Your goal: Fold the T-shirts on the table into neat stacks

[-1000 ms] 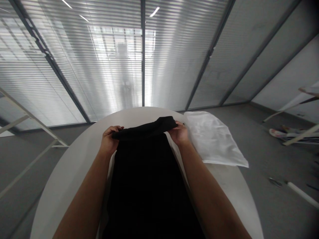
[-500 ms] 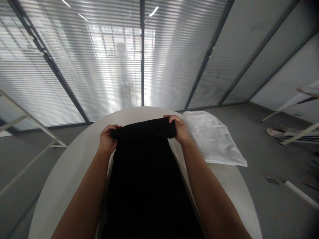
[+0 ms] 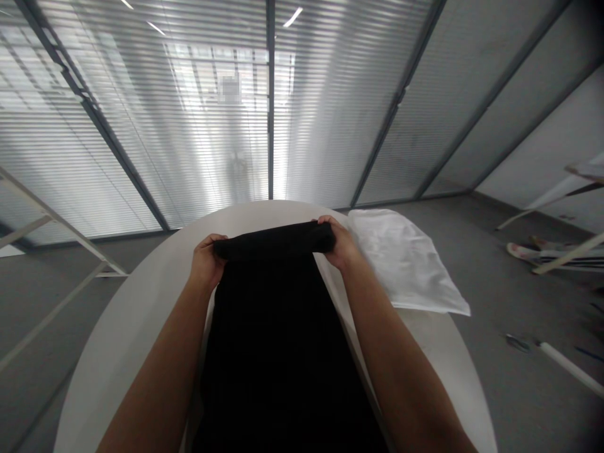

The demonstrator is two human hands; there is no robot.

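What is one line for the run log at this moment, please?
left hand: grips top edge of black fabric | right hand: grips same edge | surface: round white table | beside: folded white cloth

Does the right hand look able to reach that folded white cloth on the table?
Probably yes. The right hand sits just beside the folded white cloth, with nothing between them. It is gripping the black garment, though, so it would likely have to let go first.
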